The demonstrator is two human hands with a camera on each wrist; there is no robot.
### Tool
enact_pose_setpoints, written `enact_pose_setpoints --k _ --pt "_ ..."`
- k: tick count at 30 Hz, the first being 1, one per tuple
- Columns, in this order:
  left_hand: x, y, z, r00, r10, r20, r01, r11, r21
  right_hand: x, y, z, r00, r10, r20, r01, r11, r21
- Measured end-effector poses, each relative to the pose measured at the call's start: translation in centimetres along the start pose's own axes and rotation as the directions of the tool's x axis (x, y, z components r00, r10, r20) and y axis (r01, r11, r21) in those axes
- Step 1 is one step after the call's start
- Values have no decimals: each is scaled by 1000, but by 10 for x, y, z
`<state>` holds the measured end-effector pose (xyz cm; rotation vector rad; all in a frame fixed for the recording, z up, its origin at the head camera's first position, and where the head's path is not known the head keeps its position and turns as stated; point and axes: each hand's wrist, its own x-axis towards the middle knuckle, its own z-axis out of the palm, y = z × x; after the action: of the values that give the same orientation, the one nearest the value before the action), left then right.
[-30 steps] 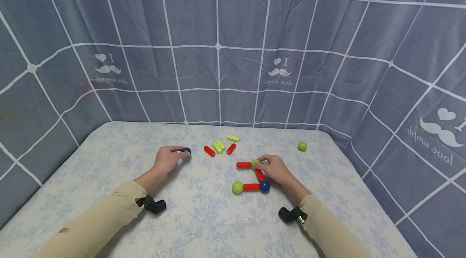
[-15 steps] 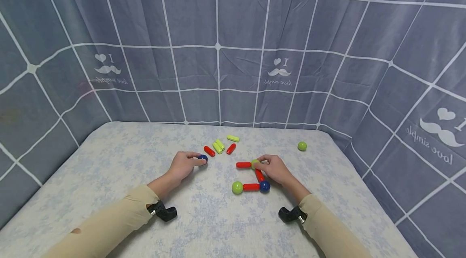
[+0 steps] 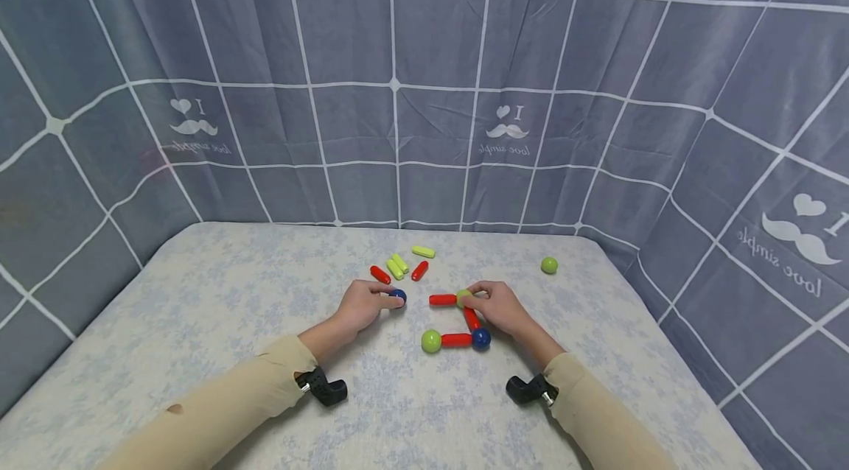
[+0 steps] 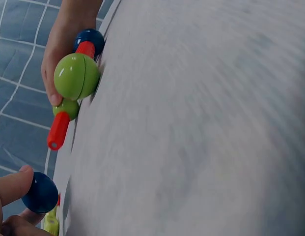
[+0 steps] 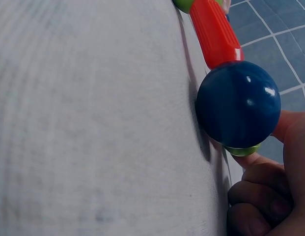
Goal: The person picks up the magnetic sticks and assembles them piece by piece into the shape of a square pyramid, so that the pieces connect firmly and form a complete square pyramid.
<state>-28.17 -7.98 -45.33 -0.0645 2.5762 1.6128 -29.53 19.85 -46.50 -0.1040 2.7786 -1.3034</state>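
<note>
My left hand (image 3: 361, 306) pinches a loose blue ball (image 3: 398, 297) between thumb and fingers; the left wrist view shows the blue ball (image 4: 40, 192) at the thumb tip. My right hand (image 3: 502, 306) holds the far green ball (image 3: 463, 298) of a joined chain. From that ball one red rod (image 3: 442, 300) points left with a free end, toward the blue ball. Another red rod (image 3: 472, 319) runs to a blue ball (image 3: 480, 339) at the near corner. A third red rod (image 3: 456, 340) links that corner to a green ball (image 3: 431, 341).
Behind my left hand lie two loose red rods, one at left (image 3: 380, 275) and one at right (image 3: 420, 270), with several yellow-green rods (image 3: 395, 268) around them. A lone green ball (image 3: 549, 265) sits at the back right. A grey checked curtain (image 3: 438, 124) surrounds the cloth-covered table (image 3: 371, 411).
My left hand has carried the blue ball rightward and slightly nearer, from the left side to close by the free red rod end. My right hand and the chain have stayed put.
</note>
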Motion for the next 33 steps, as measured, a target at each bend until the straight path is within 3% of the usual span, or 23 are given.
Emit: enact_pose_setpoints --k 14,25,33 --pt "7 13 28 998 26 59 -27 1000 12 0 -1 -1 1000 6 -5 -6 1000 -31" --pt "10 15 33 995 41 91 -45 998 49 -1 -2 -3 1000 2 -6 -2 1000 -11" --pt "14 17 36 998 57 38 -58 998 25 0 -1 -1 1000 -8 -2 8 1000 -5"
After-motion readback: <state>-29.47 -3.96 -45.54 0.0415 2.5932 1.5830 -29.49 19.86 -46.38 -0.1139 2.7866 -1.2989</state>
